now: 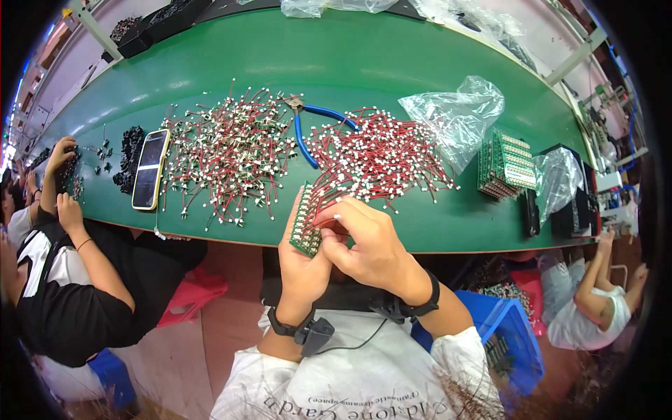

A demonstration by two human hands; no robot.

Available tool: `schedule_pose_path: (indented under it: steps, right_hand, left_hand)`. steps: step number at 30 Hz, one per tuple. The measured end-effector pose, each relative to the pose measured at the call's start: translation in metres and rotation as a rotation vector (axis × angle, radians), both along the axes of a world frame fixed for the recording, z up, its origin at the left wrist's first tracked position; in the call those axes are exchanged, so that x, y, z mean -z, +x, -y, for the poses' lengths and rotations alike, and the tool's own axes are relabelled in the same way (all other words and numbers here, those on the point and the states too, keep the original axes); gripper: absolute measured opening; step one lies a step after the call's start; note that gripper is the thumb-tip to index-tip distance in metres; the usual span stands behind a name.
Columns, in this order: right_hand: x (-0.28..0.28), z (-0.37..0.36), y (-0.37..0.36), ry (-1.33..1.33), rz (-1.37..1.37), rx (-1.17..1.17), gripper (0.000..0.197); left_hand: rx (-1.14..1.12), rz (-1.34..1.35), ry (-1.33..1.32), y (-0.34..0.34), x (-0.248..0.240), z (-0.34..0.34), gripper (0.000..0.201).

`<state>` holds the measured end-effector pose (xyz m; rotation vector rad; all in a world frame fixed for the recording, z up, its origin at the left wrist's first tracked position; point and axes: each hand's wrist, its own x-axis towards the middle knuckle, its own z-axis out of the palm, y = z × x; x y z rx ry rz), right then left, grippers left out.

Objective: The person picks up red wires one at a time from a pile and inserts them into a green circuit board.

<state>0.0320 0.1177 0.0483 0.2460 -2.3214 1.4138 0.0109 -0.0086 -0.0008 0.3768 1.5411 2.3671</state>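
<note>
Over the front edge of the green table, my left hand [301, 276] is closed around a narrow green circuit board strip [305, 227], held tilted with its row of small pale parts facing up. Thumb and fingers of my right hand [372, 241] pinch together at the strip's right side. Between them is a thin red wire lead [326, 222] with a white plug; its far end is hidden by the fingers. Just beyond my hands lies a heap of red leads with white plugs [392, 157]. Left of it spreads a pile of small boards with red leads [227, 150].
Blue-handled cutters [299, 136] lie between the piles. A phone [149, 171] and black parts [130, 157] are at left. Stacked green board panels [507, 164] and a clear plastic bag [458, 115] stand right. A blue crate [514, 329] sits below. Other people work on both sides.
</note>
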Motion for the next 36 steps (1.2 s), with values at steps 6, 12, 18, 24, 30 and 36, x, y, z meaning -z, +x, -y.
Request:
schedule_pose_path:
  steps: [6, 12, 18, 24, 30, 36]
  right_hand:
    - [0.001, -0.001, 0.001, -0.057, 0.034, -0.005, 0.017]
    - [-0.001, 0.0, 0.002, -0.079, 0.051, 0.004, 0.018]
    - [-0.002, 0.004, 0.004, 0.144, -0.061, 0.033, 0.024]
    - [-0.004, 0.002, 0.003, 0.279, -0.158, -0.007, 0.032]
    - [0.004, 0.006, 0.0, 0.246, -0.135, 0.033, 0.034]
    - [0.007, 0.011, -0.011, 0.183, -0.162, 0.001, 0.035]
  left_hand:
    - [0.023, -0.03, -0.007, 0.003, -0.003, -0.004, 0.064]
    - [0.004, -0.055, -0.025, 0.005, -0.003, -0.005, 0.066]
    - [-0.048, -0.166, -0.195, 0.003, -0.002, -0.001, 0.068]
    - [-0.059, -0.264, -0.316, 0.002, 0.003, 0.007, 0.065]
    - [-0.03, -0.186, -0.281, 0.008, 0.002, 0.009, 0.063]
    - [-0.015, -0.088, -0.206, 0.004, 0.009, 0.015, 0.057]
